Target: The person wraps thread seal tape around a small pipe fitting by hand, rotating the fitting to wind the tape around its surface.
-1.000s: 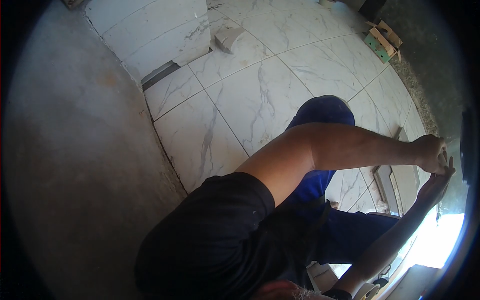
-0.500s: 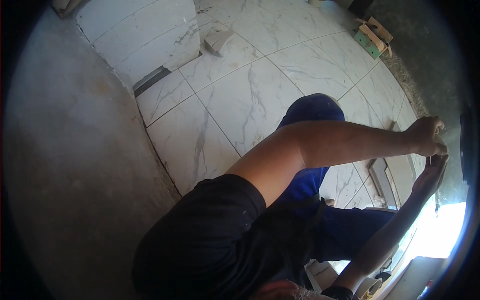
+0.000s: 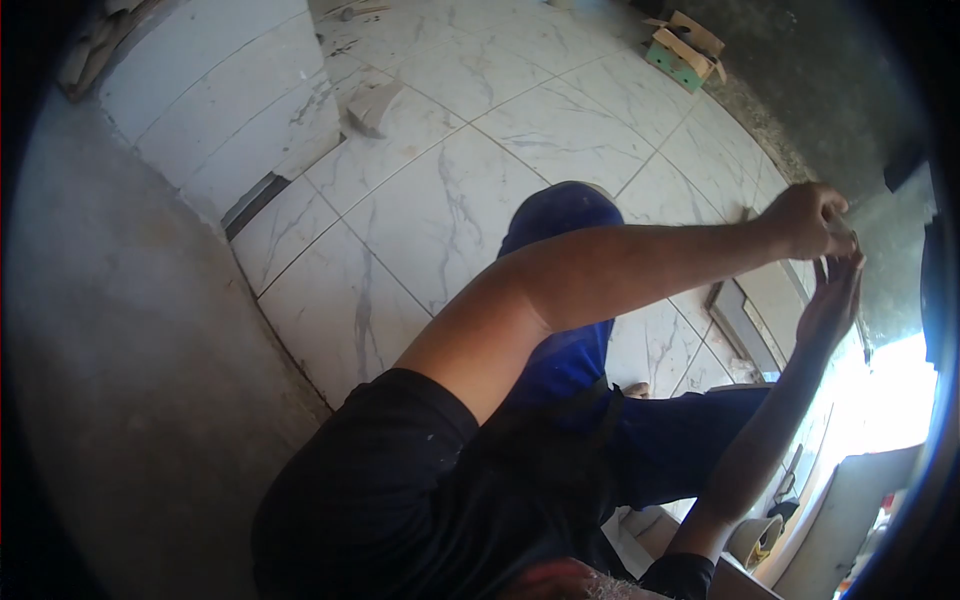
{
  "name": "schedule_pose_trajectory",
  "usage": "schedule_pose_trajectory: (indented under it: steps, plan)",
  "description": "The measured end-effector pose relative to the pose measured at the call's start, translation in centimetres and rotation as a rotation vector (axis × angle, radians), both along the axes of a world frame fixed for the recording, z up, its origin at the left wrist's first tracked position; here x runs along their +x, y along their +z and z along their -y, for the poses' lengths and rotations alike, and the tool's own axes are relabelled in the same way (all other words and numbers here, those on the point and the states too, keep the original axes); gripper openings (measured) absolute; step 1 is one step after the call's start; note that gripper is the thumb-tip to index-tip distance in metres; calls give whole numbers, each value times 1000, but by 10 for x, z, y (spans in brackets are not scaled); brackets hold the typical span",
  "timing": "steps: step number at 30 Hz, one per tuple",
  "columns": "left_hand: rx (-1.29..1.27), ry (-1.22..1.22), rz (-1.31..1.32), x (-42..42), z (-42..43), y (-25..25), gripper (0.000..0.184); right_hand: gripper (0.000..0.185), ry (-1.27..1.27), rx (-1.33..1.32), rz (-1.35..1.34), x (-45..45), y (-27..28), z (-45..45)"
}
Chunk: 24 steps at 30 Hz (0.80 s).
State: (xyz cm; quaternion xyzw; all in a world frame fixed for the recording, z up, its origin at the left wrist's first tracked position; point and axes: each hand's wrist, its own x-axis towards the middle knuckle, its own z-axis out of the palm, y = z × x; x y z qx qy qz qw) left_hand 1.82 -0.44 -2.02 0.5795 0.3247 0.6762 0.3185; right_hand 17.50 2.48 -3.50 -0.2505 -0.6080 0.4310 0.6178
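Both my arms reach to the right side of the view, and my hands meet in front of a grey wall [image 3: 890,285]. The fingers of my left hand [image 3: 812,222] are bent and closed; what they grip, if anything, is too small to make out. Just below it, my right hand [image 3: 832,298] points upward with fingers stretched and slightly apart, its fingertips at the left hand's fingers. Under the forearms, a grey frame-like piece [image 3: 745,325] lies beside a flat pale board [image 3: 778,300] on the marbled tile floor [image 3: 420,220].
A green and brown cardboard box [image 3: 685,52] sits by the far wall. One broken tile piece [image 3: 372,108] lies near a white tiled block [image 3: 235,95]. My bent knee [image 3: 565,208] is beneath the left arm. A round container [image 3: 755,540] stands at lower right, near bright light.
The view has shifted, so floor, box and block appear further left. My hands stay together and appear higher and further left; the left fingers have changed position slightly.
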Motion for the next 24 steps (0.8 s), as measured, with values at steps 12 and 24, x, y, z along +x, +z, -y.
schedule_pose_trajectory:
  steps: [12,24]
  plan:
    - [26,-77,88,1,2,6,44,47,-50,35,19,-11,7,19]
    - [-68,-93,-82,4,5,0,79,49,-64,32,-46,-5,8,15]
